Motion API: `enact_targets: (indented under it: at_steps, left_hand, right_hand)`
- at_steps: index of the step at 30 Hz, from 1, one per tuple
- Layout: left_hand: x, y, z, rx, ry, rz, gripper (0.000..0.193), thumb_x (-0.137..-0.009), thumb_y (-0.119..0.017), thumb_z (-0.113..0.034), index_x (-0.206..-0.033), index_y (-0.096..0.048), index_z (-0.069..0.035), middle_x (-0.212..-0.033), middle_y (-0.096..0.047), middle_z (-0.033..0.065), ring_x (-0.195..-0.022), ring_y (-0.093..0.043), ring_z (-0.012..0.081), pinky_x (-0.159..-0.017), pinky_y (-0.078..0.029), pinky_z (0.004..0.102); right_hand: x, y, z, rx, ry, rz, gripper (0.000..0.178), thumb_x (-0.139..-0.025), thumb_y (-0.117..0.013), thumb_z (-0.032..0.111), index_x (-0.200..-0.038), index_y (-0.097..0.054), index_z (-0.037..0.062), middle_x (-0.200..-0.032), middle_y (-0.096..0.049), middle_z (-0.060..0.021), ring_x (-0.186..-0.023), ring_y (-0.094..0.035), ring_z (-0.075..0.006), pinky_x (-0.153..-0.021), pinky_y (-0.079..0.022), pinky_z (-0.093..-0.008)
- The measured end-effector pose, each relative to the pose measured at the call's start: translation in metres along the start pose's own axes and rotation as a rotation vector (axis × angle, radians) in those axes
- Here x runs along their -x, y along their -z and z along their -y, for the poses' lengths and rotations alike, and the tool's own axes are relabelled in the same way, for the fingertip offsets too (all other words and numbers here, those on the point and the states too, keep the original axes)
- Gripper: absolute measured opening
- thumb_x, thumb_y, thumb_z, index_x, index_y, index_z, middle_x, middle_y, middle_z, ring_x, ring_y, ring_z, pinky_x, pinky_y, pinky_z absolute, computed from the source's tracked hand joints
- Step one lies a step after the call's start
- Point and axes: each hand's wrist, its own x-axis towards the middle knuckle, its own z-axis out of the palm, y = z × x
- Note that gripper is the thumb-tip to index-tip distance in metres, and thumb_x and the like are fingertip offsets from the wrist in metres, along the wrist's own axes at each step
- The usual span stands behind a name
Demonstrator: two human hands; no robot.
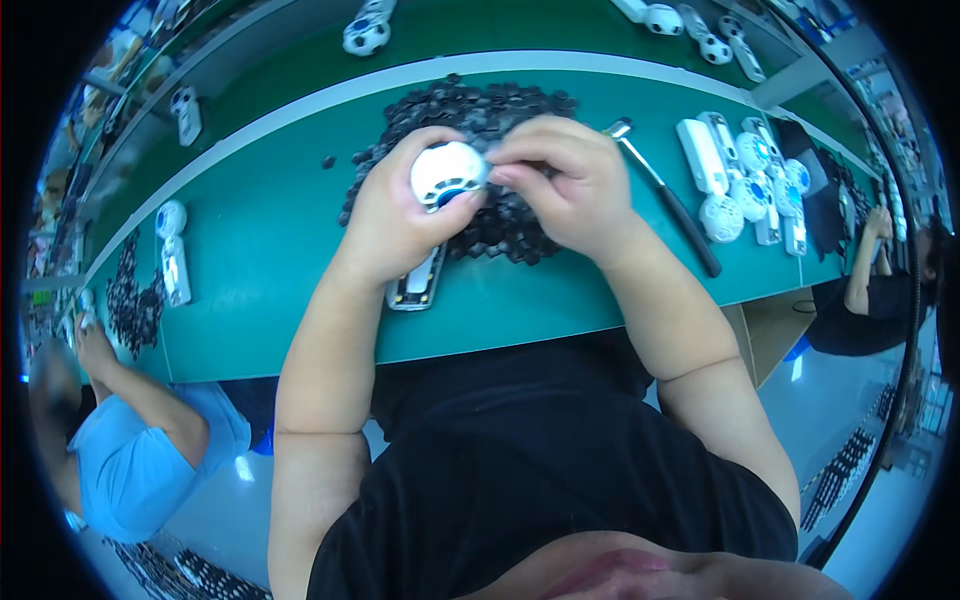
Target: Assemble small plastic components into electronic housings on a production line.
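Note:
My left hand [390,210] is wrapped round a white handheld device with a ball-shaped head [447,168]. Dark patches and a blue spot mark this head. Below the hand shows the device's long handle [415,285], its open inside facing up. Against the right side of the head, my right hand [575,185] pinches with thumb and fingertips. Whatever lies in the pinch is too small and blurred to tell. Behind and under both hands spreads a pile of small flat black pieces [500,105] on the green table [270,220].
A hammer [665,190] lies to the right. Beyond it is a cluster of similar white devices [750,190]; another device [173,255] lies left. More devices [368,30] rest past the pale ledge [400,72]. Co-workers sit at left [150,460] and right [865,300].

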Motion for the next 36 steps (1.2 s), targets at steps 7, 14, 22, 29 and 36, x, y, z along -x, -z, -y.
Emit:
enact_targets:
  at_steps: [7, 14, 22, 29, 36]
  left_hand:
    - [-0.004, -0.001, 0.004, -0.008, -0.016, 0.017, 0.056, -0.075, -0.085, -0.026, -0.121, -0.063, -0.005, -0.106, -0.070, 0.0115, -0.096, -0.069, 0.0228, -0.085, -0.054, 0.0346]
    - [-0.004, -0.001, 0.006, 0.015, -0.028, 0.012, 0.058, -0.074, -0.086, -0.027, -0.123, -0.063, -0.005, -0.105, -0.070, 0.0127, -0.095, -0.069, 0.0255, -0.085, -0.055, 0.0350]
    - [-0.009, -0.002, 0.018, -0.130, -0.249, -0.043, 0.054, -0.079, -0.083, -0.023, -0.125, -0.064, -0.003, -0.112, -0.069, 0.0101, -0.100, -0.067, 0.0190, -0.090, -0.054, 0.0322]
    - [0.000, 0.001, -0.005, 0.005, -0.071, 0.034, 0.055, -0.076, -0.085, -0.026, -0.122, -0.064, -0.004, -0.108, -0.071, 0.0125, -0.098, -0.069, 0.0235, -0.088, -0.054, 0.0343]
    - [0.003, 0.001, -0.004, -0.062, -0.124, 0.031, 0.056, -0.075, -0.085, -0.028, -0.122, -0.064, -0.003, -0.108, -0.071, 0.0130, -0.098, -0.069, 0.0247, -0.088, -0.054, 0.0343]
  right_hand:
    - [0.001, -0.005, -0.001, 0.175, 0.218, -0.057, 0.024, -0.079, -0.080, 0.001, -0.101, -0.073, 0.0042, -0.093, -0.073, -0.0115, -0.078, -0.070, -0.0245, -0.070, -0.056, -0.0329]
    - [-0.012, 0.002, -0.003, 0.286, 0.506, -0.137, 0.028, -0.074, -0.083, -0.002, -0.096, -0.069, 0.0071, -0.092, -0.074, -0.0111, -0.084, -0.071, -0.0293, -0.075, -0.058, -0.0395]
    - [-0.023, 0.003, -0.022, 0.316, 0.579, -0.077, 0.021, -0.068, -0.077, 0.005, -0.089, -0.073, 0.0082, -0.091, -0.071, -0.0101, -0.081, -0.068, -0.0296, -0.071, -0.057, -0.0391]
    - [0.002, 0.006, 0.007, 0.370, 0.509, -0.140, 0.017, -0.070, -0.078, 0.005, -0.086, -0.073, 0.0071, -0.084, -0.067, -0.0074, -0.073, -0.064, -0.0277, -0.069, -0.054, -0.0333]
    - [0.002, -0.010, 0.004, -0.253, -0.157, -0.006, 0.010, -0.085, -0.077, 0.006, -0.091, -0.071, 0.0039, -0.085, -0.067, -0.0018, -0.078, -0.063, -0.0165, -0.070, -0.052, -0.0289]
